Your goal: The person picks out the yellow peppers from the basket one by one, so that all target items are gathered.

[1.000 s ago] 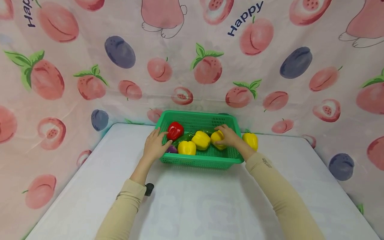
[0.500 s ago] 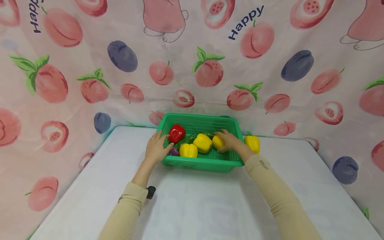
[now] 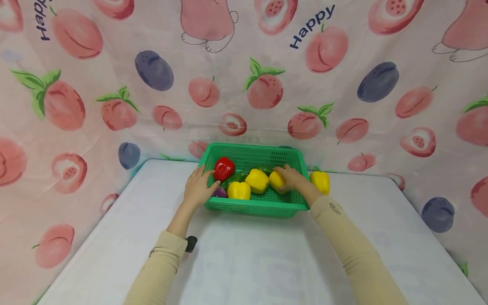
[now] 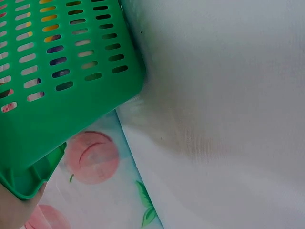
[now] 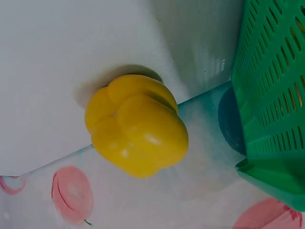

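Right hand [image 3: 292, 178] holding yellow pepper [image 3: 276, 181] (light grip likely sufficing); left hand [image 3: 199, 186] resting at basket rim [image 3: 263, 204], fingers wide.

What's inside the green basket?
A red bell pepper, three yellow bell peppers, a purple vegetable and green vegetables. The right hand covers part of the rightmost yellow one inside. Anything beneath them is covered.

Saw a green slotted basket [image 3: 251, 207] standing upright on the white table [image 3: 248, 258], touched at its left rim by the left hand [image 3: 198, 187]. Found a smooth yellow pepper [image 3: 276, 179] inside, toward the right end, gripped by the right hand [image 3: 292, 178] and partly hidden beneath it, just beside a second yellow pepper [image 3: 257, 181]. Could not tell if lifted clear of the bottom.
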Motion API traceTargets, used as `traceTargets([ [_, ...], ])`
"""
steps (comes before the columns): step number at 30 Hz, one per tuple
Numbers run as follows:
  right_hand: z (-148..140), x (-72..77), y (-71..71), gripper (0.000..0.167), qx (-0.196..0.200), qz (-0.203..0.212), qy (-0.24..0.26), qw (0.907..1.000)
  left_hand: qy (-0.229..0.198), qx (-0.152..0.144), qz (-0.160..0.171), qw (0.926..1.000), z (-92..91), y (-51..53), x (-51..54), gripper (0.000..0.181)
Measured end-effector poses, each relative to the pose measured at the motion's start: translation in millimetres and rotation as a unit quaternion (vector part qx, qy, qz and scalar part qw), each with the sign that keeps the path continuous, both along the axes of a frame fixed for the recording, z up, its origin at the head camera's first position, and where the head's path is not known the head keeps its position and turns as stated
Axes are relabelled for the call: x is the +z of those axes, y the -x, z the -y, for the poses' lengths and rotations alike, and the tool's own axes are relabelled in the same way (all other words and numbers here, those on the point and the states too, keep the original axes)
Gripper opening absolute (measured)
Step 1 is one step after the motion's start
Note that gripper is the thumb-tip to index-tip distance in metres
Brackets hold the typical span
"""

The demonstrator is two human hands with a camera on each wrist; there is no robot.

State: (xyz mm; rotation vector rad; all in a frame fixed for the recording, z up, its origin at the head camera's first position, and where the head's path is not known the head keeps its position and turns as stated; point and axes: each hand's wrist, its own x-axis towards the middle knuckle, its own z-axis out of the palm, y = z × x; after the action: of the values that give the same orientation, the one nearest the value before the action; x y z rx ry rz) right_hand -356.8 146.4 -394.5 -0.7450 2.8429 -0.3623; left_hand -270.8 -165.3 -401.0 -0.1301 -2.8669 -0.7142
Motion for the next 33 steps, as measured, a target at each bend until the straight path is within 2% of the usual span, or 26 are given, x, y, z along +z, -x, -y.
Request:
traceTargets([
  [9, -1.6, -0.7, 0.2, 0.07, 0.012, -0.014, 0.012, 0.9998, -0.003, 0.002, 0.005, 1.0, -0.7, -2.0, 0.8, 0.053],
  [21, -3.8, -5.0, 4.4, 0.072, 0.007, -0.034, 0.041, 0.9986, -0.009, 0.003, 0.009, 0.9999, -0.6, -1.1, 0.8, 0.053],
  [33, -5.6, -3.6, 7.9, 0.073, -0.014, -0.053, 0.107, 0.9928, -0.01, 0.007, 0.015, 0.9998, -1.6, 0.6, 0.1, 0.054],
])
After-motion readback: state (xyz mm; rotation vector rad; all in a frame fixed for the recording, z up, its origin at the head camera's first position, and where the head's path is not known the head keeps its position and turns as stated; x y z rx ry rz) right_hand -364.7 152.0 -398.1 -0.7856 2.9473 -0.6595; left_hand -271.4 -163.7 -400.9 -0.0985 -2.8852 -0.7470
